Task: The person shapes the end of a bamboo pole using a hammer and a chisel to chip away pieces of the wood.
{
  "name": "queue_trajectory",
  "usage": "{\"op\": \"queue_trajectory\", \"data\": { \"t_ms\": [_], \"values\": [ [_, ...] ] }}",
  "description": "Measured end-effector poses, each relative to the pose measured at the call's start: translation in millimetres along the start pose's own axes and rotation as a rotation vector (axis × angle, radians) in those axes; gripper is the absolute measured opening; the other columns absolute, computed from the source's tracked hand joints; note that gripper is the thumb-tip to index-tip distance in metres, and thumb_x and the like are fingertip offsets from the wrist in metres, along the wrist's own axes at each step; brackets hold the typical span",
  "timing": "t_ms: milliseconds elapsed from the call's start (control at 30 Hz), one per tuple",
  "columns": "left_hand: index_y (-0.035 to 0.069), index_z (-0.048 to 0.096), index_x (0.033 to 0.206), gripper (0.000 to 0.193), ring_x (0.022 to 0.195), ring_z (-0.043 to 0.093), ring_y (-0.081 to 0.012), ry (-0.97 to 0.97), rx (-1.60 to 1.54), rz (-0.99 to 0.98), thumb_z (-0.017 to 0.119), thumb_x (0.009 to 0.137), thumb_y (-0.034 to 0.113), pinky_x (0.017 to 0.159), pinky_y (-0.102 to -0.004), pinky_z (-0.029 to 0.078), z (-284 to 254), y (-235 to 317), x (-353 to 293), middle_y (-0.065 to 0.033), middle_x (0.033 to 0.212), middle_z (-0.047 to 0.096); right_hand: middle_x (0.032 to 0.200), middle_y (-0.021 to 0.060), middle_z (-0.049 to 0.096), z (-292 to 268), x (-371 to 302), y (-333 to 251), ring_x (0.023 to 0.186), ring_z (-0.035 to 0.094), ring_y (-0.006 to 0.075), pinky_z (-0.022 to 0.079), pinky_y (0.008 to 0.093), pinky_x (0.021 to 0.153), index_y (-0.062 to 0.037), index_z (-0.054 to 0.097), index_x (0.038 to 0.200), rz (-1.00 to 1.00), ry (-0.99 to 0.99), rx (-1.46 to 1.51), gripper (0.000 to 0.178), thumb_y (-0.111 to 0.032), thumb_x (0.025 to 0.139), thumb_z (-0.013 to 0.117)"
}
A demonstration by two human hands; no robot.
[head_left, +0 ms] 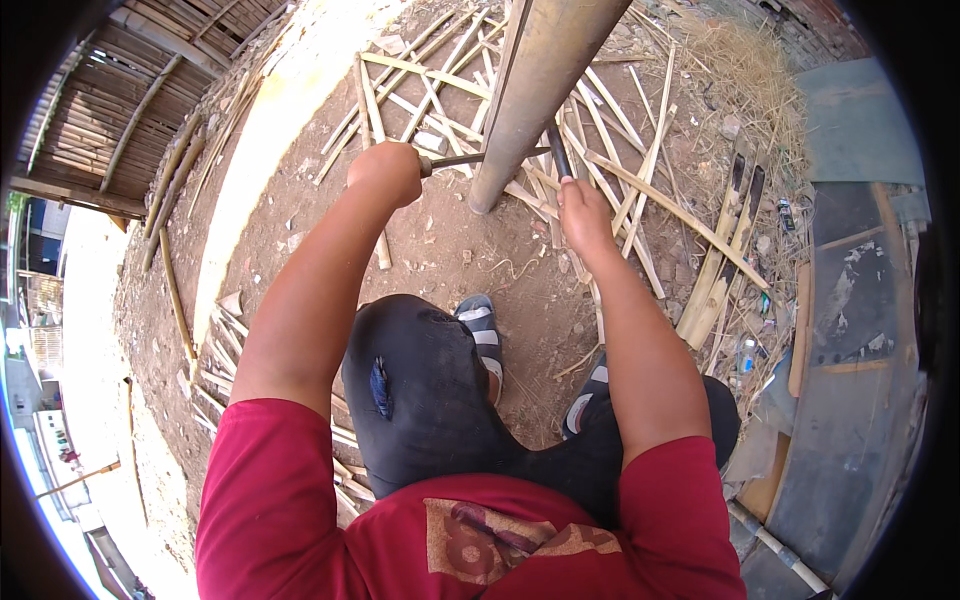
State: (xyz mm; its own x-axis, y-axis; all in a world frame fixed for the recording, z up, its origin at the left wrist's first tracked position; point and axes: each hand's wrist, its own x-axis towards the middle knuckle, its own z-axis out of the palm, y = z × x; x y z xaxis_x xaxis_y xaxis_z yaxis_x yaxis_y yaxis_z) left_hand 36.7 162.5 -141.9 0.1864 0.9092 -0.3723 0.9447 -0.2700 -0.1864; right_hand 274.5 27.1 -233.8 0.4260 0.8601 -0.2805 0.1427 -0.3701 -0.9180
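Observation:
A thick bamboo pole (545, 85) leans from the top of the view, its lower end near the ground in front of me. My left hand (387, 172) is closed around the short handle of a knife (457, 161). The knife's narrow dark blade reaches right to the pole, and a thin dark tip shows on the pole's other side. Whether the blade passes through the pole or behind it, I cannot tell. Right of the pole, my right hand (585, 215) is wrapped round a dark rod (558, 150), which stands near the blade's tip.
Split bamboo strips (640, 180) lie criss-crossed on the dirt ground (440, 250) beyond and beside the pole. More strips lie by my left leg. Wider bamboo pieces (715, 280) rest at the right, near dark sheets (860, 270). Dry straw (745, 75) is heaped at the far right.

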Motion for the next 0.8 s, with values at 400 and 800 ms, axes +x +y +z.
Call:
{"op": "queue_trajectory", "data": {
  "t_ms": [400, 800],
  "values": [
    [0.014, 0.075, 0.118, 0.028, 0.110, 0.071, -0.0310, -0.017, 0.001, -0.035, 0.064, 0.094, 0.020, 0.094, -0.0431, 0.057, -2, -10, 8, -0.0130, 0.119, 0.074, 0.076, 0.0159, 0.064, -1, -9, -4, 0.070, 0.069, 0.0299, 0.056, 0.0414, 0.066, 0.0008, 0.061, 0.094, -0.110, 0.103, -0.122, 0.042, -0.037, 0.107, 0.046],
    [0.007, 0.077, 0.115, 0.029, 0.109, 0.073, -0.0335, -0.006, -0.072, -0.042, 0.063, 0.091, 0.014, 0.091, -0.0433, 0.059, 8, -11, 11, -0.0163, 0.119, 0.075, 0.073, 0.0143, 0.062, 0, -12, -7, 0.075, 0.069, 0.0298, 0.053, 0.0453, 0.074, 0.0014, 0.063, 0.096, -0.035, 0.091, 0.028, 0.044, -0.036, 0.107, 0.045]
  ]
}}
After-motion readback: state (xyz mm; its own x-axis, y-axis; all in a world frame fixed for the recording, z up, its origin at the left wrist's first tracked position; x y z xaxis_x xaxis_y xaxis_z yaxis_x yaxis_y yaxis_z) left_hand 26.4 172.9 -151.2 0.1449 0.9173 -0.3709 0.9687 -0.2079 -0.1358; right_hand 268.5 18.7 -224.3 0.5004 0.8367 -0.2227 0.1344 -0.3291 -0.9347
